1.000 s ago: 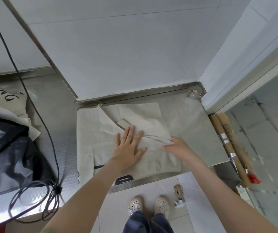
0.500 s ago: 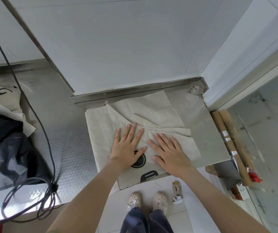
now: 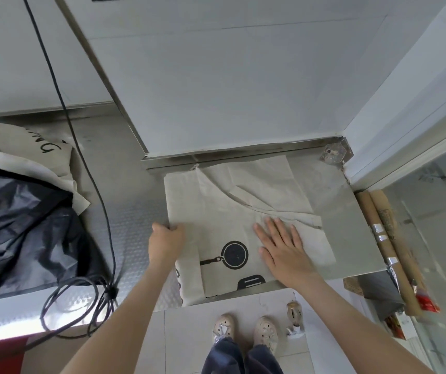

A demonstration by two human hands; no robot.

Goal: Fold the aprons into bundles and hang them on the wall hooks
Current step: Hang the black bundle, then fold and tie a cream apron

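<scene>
We are working on the beige apron (image 3: 216,209), which is lying partly folded on the steel worktop (image 3: 133,201). Its far end is lying against the foot of the wall and its near end is overhanging the front edge toward our feet. Our left grip (image 3: 166,240) is curling round the apron's left edge, clamped on the cloth. Our right grip (image 3: 284,252) is lying flat with fingers apart, pressing the cloth down just right of the printed pan motif (image 3: 234,255).

The apron's long axis is running away from us, so we are judging that the coming fold line runs the same way. The loose left edge is sitting in the left grip, and the flap would be travelling rightward toward the anchoring right grip. A heap of more cloth (image 3: 22,211) is waiting well to the left. No wall hooks are showing.
</scene>
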